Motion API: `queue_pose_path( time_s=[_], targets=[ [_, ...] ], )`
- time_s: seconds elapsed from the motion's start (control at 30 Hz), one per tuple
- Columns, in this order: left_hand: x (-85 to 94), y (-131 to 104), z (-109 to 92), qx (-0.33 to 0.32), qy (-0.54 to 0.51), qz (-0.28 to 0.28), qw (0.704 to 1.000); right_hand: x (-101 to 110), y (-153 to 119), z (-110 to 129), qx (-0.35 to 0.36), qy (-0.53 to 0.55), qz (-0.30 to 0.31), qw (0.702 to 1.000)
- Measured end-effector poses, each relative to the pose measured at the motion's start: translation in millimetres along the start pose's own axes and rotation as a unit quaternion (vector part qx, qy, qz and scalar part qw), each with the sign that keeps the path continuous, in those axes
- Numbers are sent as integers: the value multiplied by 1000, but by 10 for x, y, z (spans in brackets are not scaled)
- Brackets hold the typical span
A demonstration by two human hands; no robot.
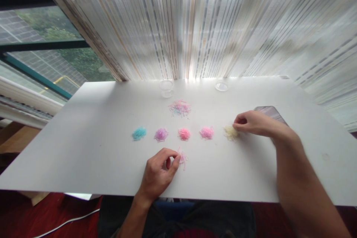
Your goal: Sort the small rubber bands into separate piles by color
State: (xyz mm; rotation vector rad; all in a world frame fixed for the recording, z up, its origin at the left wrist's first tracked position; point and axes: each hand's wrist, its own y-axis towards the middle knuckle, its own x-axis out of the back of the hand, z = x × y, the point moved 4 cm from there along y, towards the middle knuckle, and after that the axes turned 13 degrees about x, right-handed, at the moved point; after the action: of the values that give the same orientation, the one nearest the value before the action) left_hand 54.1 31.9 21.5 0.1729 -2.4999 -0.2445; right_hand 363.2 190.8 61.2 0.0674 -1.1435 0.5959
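Note:
Small heaps of thin coloured strips lie in a row on the white table (pixel 92 148): a teal heap (pixel 139 133), a purple heap (pixel 161 134), a coral-red heap (pixel 184 134), a pink heap (pixel 206 132) and a pale yellow heap (pixel 230 132). My right hand (pixel 251 122) is pinched at the yellow heap's right edge; whatever its fingertips hold is too small to make out. Nearer to me, my left hand (pixel 160 173) has thumb and forefinger closed at the edge of a loose pale pink heap (pixel 183 158). Whether a strip is between them is hidden.
Behind the row lies a mixed heap (pixel 180 108) of strips. Clear round plastic containers (pixel 166 88) and a clear lid (pixel 222 87) stand near the back edge. A phone (pixel 270 113) lies partly behind my right wrist. Striped curtains (pixel 184 26) hang along the far side.

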Motion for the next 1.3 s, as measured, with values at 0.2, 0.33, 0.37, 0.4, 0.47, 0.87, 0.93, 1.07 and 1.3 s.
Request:
queue_pose_path(
  time_s=[0.2,0.33,0.37,0.4,0.47,0.87,0.93,1.07,1.3],
  targets=[
    [-5,-2,-4,0,4,3,1000,16,-13,-48,1,6,3,1000],
    [-2,0,4,10,-5,6,1000,5,-14,-77,8,-1,2,1000],
    [7,4,5,15,-10,3,1000,12,-14,-88,5,-11,-8,1000],
    [21,10,7,22,-14,-2,1000,21,-14,-94,3,-21,-21,1000],
    [58,29,15,40,-22,-12,999,46,-12,-80,5,-35,-58,998],
    [178,160,30,26,114,122,986,-690,-42,1262,431,45,-146,889],
    [160,171,4,25,127,130,983,-883,-30,1357,451,35,-105,886],
    [101,185,-16,31,165,89,982,-1057,47,1348,427,39,-71,901],
    [36,190,-17,33,175,76,981,-1089,109,1291,391,69,-70,915]
  ],
)
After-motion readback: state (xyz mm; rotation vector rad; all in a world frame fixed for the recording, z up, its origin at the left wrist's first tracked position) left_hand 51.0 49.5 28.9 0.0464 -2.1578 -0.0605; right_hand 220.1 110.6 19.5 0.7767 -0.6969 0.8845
